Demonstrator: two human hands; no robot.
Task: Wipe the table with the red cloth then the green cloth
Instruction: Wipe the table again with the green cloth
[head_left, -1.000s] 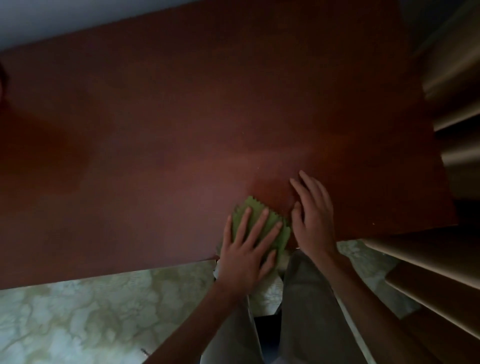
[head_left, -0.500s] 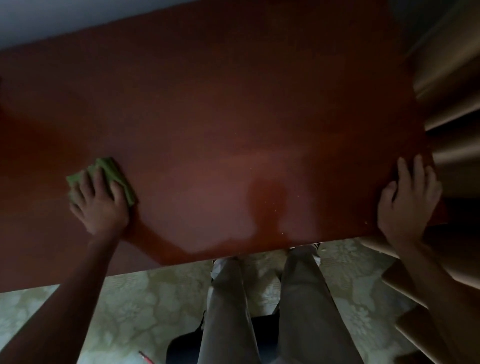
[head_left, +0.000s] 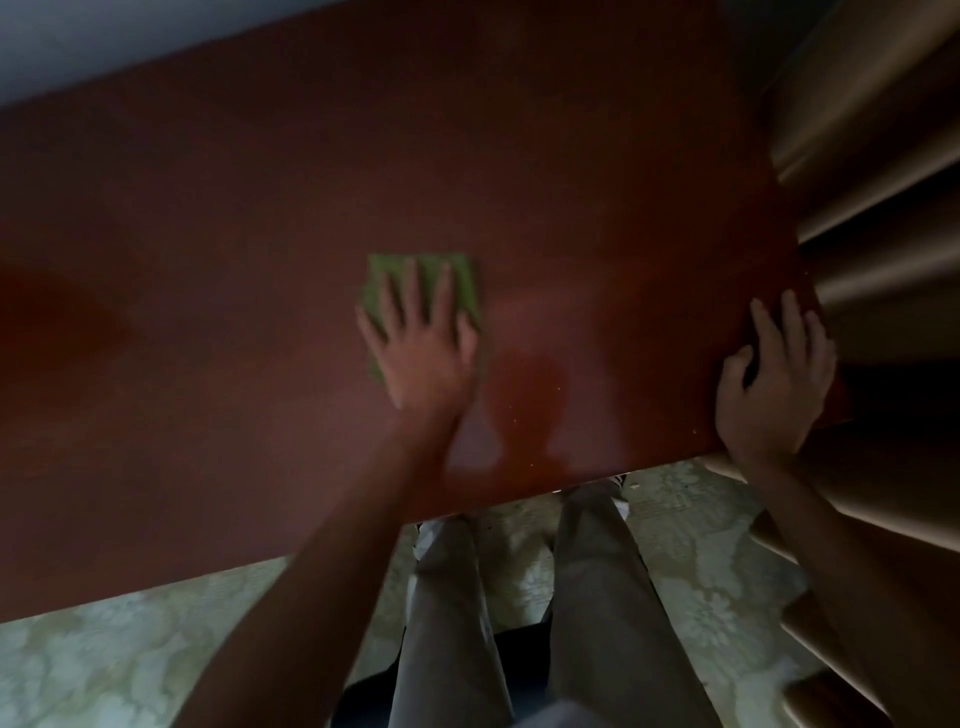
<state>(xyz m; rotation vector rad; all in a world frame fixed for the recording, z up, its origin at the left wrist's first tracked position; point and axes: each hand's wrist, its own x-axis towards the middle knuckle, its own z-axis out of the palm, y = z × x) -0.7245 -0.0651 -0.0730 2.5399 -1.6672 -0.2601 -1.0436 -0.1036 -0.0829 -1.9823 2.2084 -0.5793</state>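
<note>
Head view was aimed down at a reddish-brown table (head_left: 597, 171) in dim light. The green cloth (head_left: 465, 283) was laid flat near the middle of the tabletop, a little toward the near edge, folded into a rough rectangle. The left hand (head_left: 421, 343) was pressed palm-down on it, with 4 fingers straight and spread across the fabric and the thumb stretched out along its right side; nothing was curled around or pinched, and the cloth was simply held flat against the wood. The hand and forearm were blurred. Green edges were seen beyond the fingertips and at the left of the palm.

The right hand (head_left: 774, 384) was rested on the near right corner of the table, well apart from the cloth, with its fingers laid loosely forward on the surface and only slightly bent; no object was held in it. A dark shadow (head_left: 524, 395) was cast on the wood between the 2 hands.

Beige curtain folds (head_left: 872, 171) were seen hanging just beside the table's right edge. Below the near edge, 2 legs in light trousers (head_left: 597, 597) were visible above a pale patterned floor (head_left: 130, 649).
</note>
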